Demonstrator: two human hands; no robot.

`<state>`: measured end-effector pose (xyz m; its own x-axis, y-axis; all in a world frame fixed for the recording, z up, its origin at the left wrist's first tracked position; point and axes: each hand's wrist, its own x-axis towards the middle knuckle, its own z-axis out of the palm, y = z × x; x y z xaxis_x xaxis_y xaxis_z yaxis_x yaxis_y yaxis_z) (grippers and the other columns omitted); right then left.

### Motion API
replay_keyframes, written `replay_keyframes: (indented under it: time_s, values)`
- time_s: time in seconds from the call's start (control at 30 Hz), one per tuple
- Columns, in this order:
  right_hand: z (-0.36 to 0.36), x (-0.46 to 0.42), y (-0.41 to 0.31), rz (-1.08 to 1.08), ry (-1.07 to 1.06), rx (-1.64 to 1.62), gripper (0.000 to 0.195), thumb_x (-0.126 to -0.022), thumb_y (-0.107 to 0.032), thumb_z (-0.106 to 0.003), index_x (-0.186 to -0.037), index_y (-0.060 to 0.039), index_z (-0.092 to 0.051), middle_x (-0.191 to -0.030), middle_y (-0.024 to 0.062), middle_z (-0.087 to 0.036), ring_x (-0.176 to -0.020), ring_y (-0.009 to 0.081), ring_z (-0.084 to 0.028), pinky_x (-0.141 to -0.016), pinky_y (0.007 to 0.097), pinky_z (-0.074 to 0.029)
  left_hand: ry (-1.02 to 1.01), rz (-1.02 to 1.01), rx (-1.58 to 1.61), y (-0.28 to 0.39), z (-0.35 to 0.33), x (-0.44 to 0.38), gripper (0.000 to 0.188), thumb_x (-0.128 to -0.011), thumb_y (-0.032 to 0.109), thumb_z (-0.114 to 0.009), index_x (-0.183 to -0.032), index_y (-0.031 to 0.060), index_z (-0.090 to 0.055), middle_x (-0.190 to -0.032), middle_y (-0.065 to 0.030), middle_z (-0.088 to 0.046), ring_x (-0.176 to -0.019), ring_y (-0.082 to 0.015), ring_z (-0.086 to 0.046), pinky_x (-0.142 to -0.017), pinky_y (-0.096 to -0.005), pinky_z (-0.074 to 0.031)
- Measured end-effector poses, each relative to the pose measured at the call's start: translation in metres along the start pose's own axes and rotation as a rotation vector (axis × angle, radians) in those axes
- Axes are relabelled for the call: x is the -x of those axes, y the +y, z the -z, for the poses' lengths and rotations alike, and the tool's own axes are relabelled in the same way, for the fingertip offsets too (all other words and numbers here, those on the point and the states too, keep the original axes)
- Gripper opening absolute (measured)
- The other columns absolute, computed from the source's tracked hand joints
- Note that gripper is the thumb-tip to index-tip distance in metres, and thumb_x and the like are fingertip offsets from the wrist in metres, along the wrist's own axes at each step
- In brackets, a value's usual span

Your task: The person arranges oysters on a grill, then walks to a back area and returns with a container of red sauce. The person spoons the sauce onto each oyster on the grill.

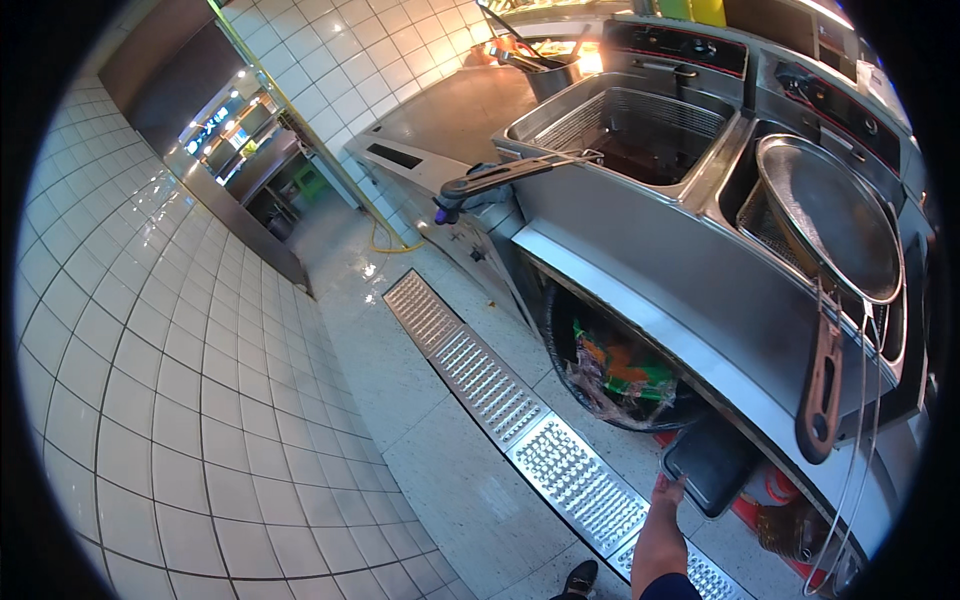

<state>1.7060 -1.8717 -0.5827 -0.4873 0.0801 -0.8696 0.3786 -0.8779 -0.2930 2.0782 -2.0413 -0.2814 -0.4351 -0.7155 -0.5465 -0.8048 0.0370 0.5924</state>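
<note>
My left hand (pixel 669 489) reaches out from a dark sleeve at the bottom and grips the near left edge of a dark rectangular tray (pixel 712 466). This tray lies partly under the fryer counter, beside a black-lined bin (pixel 562 375) holding green and orange plastic packaging (pixel 637 377). My right hand is out of view. Above, a fryer basket (pixel 559 135) sits in the left fryer well, its brown handle (pixel 499 177) sticking out. A large round metal strainer (pixel 836 217) rests over the right well, near another basket's handle (pixel 819 397).
The counter front edge (pixel 645 315) overhangs the bin and tray. A metal floor grate (pixel 495 390) runs diagonally past the bin. White tiled wall (pixel 187 390) rises at left. Long wire handles (pixel 862 450) hang at right. A metal pot with utensils (pixel 551 79) stands behind. My shoe (pixel 581 576) shows below.
</note>
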Motion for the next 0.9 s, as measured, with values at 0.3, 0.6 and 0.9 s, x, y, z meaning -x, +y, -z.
replay_keyframes:
  time_s: [0.3, 0.6, 0.9]
  values:
    - [0.049, 0.019, -0.029, -0.322, -0.359, 0.289, 0.045, -0.097, -0.038, -0.054, -0.127, -0.0053, -0.049, -0.102, 0.0133, -0.062, -0.091, 0.0244, -0.064, -0.076, 0.0374, -0.055, -0.004, -0.016, 0.029, 0.014, 0.013, -0.002, 0.059, -0.091, 0.053, -0.049, -0.123, 0.0044, -0.059, -0.123, -0.0179, -0.059, -0.112, -0.0355, -0.055, -0.094, -0.0445, -0.043]
    - [0.065, 0.222, -0.142, 0.079, -0.501, 1.902, 0.048, -0.092, -0.031, -0.060, -0.130, -0.0039, -0.051, -0.105, 0.0156, -0.065, -0.085, 0.0255, -0.065, -0.071, 0.0406, -0.055, 0.026, -0.039, 0.032, 0.034, 0.034, 0.057, 0.063, -0.091, 0.057, -0.048, -0.124, 0.0043, -0.059, -0.126, -0.0178, -0.058, -0.116, -0.0358, -0.053, -0.097, -0.0443, -0.042]
    - [0.115, 0.339, -0.310, 0.263, -0.452, 1.999, 0.049, -0.092, -0.038, -0.058, -0.126, -0.0028, -0.054, -0.102, 0.0155, -0.066, -0.086, 0.0244, -0.066, -0.069, 0.0402, -0.054, -0.120, -0.216, -0.087, 0.062, -0.005, 0.144, 0.067, -0.090, 0.060, -0.047, -0.124, 0.0041, -0.059, -0.130, -0.0176, -0.057, -0.120, -0.0361, -0.052, -0.100, -0.0441, -0.040]
